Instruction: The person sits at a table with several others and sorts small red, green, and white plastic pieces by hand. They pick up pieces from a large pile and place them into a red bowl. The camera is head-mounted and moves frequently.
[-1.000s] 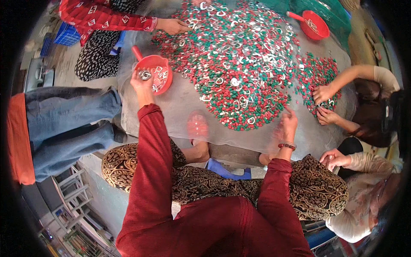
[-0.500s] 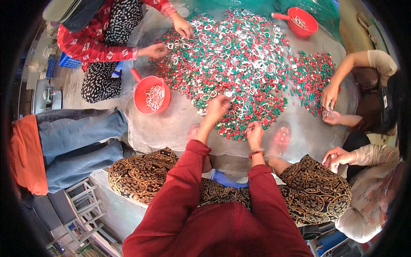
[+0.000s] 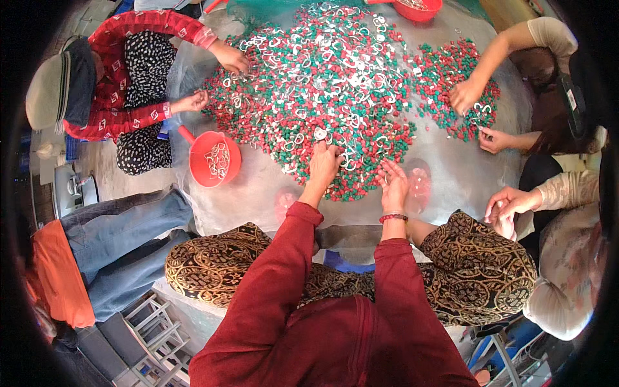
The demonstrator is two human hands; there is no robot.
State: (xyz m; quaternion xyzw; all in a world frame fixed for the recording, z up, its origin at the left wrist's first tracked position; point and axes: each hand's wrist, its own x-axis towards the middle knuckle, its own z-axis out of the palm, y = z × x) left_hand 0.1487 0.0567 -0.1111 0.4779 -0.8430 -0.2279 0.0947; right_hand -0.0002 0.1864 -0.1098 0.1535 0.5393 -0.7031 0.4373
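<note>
one small pile (image 3: pixel 445 76) right of one large red-green pile (image 3: pixel 309 90); two red bowls (image 3: pixel 198 156), left of and beyond it. at its near edge: left hand (image 3: pixel 325 164), fingers curled, hold unclear; right hand (image 3: pixel 395 189), fingers loosely parted.

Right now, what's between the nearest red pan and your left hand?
In the head view, bare greyish sheet comes after the red pan, then the colourful pile's edge, before the left hand.
</note>
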